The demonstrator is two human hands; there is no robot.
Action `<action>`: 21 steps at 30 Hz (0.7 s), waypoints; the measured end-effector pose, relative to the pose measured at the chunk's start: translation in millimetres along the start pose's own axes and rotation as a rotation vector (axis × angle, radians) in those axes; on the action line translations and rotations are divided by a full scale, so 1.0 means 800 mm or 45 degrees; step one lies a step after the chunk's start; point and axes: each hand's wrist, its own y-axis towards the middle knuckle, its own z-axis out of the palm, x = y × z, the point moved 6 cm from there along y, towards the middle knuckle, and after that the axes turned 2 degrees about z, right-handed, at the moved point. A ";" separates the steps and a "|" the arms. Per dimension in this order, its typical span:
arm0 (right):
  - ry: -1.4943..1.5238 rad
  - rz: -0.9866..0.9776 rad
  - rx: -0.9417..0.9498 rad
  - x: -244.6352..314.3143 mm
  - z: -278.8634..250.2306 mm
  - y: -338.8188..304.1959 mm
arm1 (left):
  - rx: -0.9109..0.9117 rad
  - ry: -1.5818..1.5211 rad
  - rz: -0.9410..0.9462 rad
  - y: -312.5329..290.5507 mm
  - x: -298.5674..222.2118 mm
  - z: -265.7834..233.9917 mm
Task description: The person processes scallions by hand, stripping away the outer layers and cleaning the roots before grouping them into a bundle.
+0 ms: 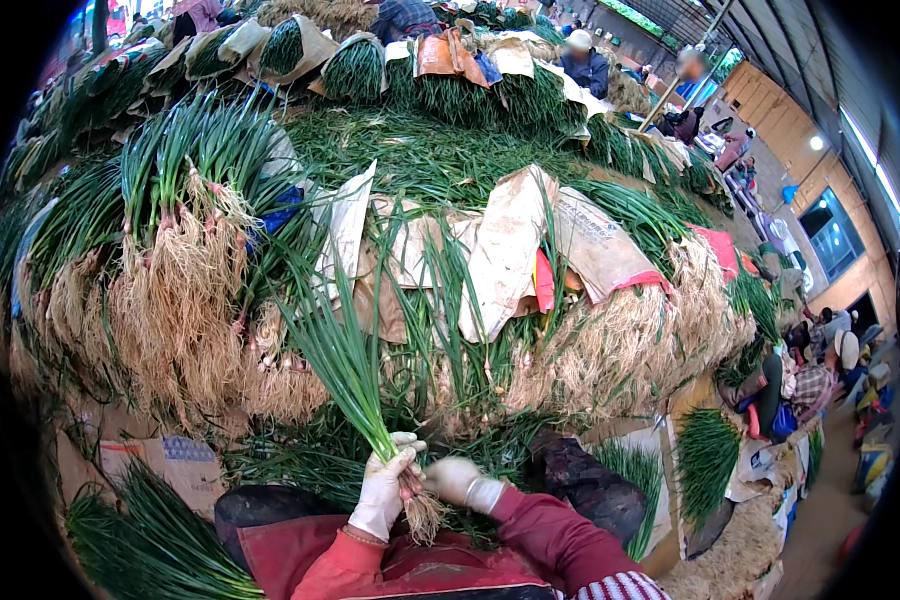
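A bunch of green onions (362, 400) stands slanted in my gloved left hand (378, 492), its leaves reaching up and away to the left. My left fingers wrap round the stalks just above the roots, and the pale roots (423, 516) hang below the hand. Close to the right of the bunch is my gloved right hand (454, 481), its back toward me and its fingers curled in at the stalks. Whatever those fingers hold, if anything, is hidden. Both hands are above my lap, over the red apron (435, 568).
A large heap of rooted green onions (185, 290) rises at the left. Brown paper sacks (515, 240) lie over the pile ahead. Trimmed bundles (708, 460) lie at the right, more leaves (155, 535) at the lower left. Several people sit along the far right.
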 end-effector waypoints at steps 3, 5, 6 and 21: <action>-0.073 0.039 0.159 0.030 -0.017 -0.011 | -0.027 0.029 0.030 -0.007 -0.012 -0.008; 0.012 0.013 -0.307 0.016 -0.079 -0.004 | -0.024 0.038 0.015 -0.008 -0.007 -0.009; 0.230 0.142 -0.583 -0.005 -0.104 0.015 | -0.030 0.038 0.011 -0.009 -0.003 -0.013; 0.127 -0.158 -0.273 -0.004 -0.120 0.005 | -0.026 -0.021 0.055 -0.003 -0.012 0.004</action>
